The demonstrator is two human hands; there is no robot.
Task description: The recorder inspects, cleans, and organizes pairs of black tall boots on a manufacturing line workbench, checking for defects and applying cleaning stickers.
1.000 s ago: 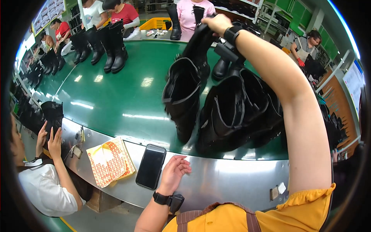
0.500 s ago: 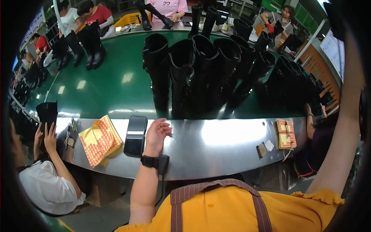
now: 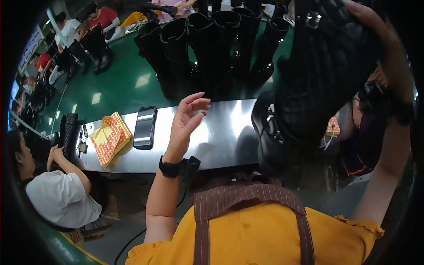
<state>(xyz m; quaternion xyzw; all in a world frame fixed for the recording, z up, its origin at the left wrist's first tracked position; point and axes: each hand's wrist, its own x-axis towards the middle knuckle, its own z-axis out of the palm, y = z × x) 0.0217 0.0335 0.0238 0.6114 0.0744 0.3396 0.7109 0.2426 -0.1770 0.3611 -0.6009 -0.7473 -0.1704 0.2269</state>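
A tall black quilted boot (image 3: 329, 75) with buckles is in my right hand (image 3: 375, 26), whose fingers wrap its upper part at the upper right. The boot hangs tilted, and its dark foot reaches down past the metal edge of the table. My left hand (image 3: 187, 117) hovers over that metal strip (image 3: 225, 132), holding nothing, with its fingers apart and slightly curled. Beyond my left hand, several tall black boots (image 3: 201, 53) stand on the green surface (image 3: 117, 95). To the left of the hand lies a dark phone (image 3: 145, 128).
Left of the phone is a yellow and red patterned folded stack (image 3: 110, 139). A co-worker in a white top (image 3: 66, 198) handles a boot at the left. More black boots (image 3: 95, 48) stand at the far left, with several people behind. Part of another patterned bundle (image 3: 333, 127) shows at the right.
My right hand, out of sight before, has brought a black boot into view at the right. My left hand has risen slightly, its fingers more spread. The view has shifted.
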